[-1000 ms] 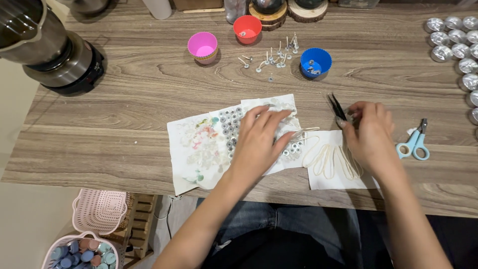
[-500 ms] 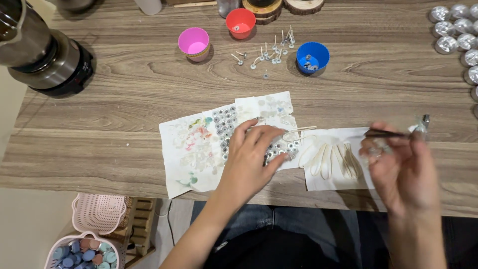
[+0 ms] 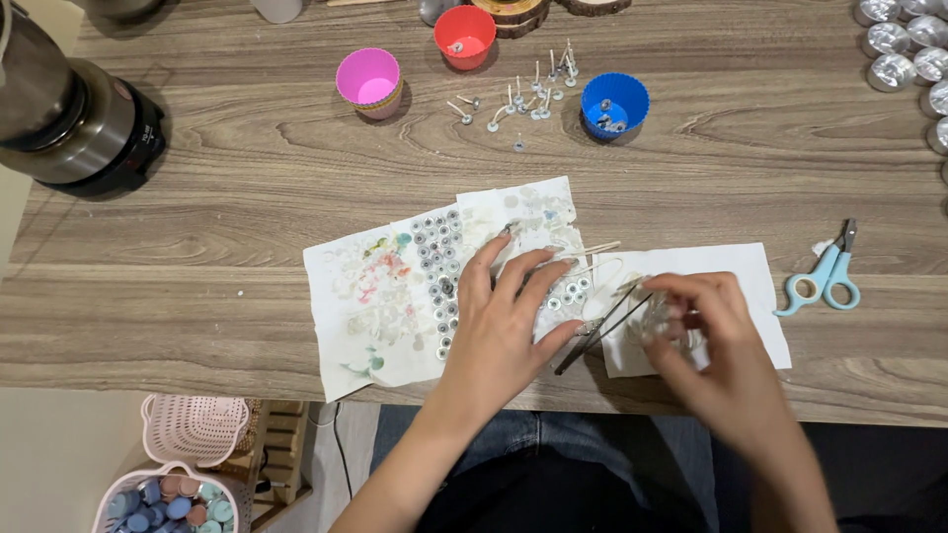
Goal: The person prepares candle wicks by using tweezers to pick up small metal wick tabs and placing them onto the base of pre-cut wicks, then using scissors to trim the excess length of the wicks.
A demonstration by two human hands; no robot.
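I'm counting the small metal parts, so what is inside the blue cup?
A few small silvery metal pieces lie at the bottom of the blue cup. Its near wall hides part of the floor, so an exact count is not possible. More such pieces stand on the table beside it.

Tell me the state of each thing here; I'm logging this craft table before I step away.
Left hand: flat, pressing the stained paper sheet.
Right hand: gripping black tweezers.
Scissors: lying closed, untouched.
Pink cup: upright, looks empty.
Red cup: upright, one small piece inside.
Blue cup: upright, a few metal pieces inside.
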